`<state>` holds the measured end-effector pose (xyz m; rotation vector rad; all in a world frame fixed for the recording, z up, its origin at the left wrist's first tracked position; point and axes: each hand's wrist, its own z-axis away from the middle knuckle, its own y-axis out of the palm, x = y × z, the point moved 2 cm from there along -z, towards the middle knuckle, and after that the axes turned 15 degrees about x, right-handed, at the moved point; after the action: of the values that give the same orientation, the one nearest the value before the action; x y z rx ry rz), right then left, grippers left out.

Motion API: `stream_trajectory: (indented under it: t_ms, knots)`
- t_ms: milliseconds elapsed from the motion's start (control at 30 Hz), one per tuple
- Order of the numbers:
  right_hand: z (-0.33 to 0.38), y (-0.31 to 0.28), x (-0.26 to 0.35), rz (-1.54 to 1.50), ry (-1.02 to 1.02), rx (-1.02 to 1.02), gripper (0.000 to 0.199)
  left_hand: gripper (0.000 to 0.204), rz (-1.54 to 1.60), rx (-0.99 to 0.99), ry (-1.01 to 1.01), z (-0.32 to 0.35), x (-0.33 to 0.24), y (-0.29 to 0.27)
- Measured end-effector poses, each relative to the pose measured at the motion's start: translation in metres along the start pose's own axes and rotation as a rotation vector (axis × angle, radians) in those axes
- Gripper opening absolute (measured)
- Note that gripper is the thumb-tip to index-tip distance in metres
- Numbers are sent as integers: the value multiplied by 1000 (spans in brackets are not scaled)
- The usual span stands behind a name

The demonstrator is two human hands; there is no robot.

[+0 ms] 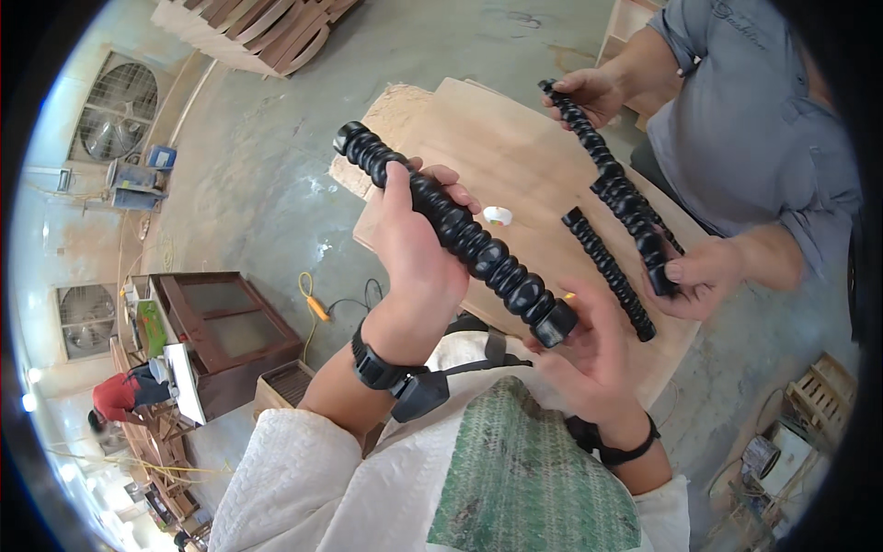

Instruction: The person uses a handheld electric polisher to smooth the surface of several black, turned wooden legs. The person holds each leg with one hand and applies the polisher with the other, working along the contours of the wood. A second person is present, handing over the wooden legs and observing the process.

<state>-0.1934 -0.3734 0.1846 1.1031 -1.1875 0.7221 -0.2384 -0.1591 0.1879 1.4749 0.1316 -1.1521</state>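
A glossy black turned spindle [464, 235], beaded along its length, lies diagonally across the middle of the view. My left hand [414, 244] wraps round its upper half, with the thumb along the top. At the lower end, the fingers and thumb of my right hand [593, 354] close about the plain end block; some of that grip is hidden. Beyond my right hand, a thinner black beaded spindle [607, 271] rests on the pale wooden board [478, 129]. A small white round object [497, 216] also sits on the board, just past my left fingers.
Across the board, a co-worker in a grey shirt [727, 120] holds black beaded spindles [612, 175] in both hands. A dark cabinet [221, 322] stands on the left floor, near a yellow cable [313, 299]. Stacked wooden parts [267, 32] lie at the far left.
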Motion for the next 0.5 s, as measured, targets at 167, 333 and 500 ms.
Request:
stream_trajectory:
  t_ms: [167, 333, 500]
  knots:
    - [4, -23, -14, -4, -68, -142, 36, 35, -251, 176, -116, 11, 8, -16]
    - [30, -51, -29, 53, 83, -353, 19, 28, -1467, 654, -97, 66, -2, -62]
    - [53, -56, -38, 369, 45, -245, 18, 63, -1907, 1133, 353, 65, -4, -66]
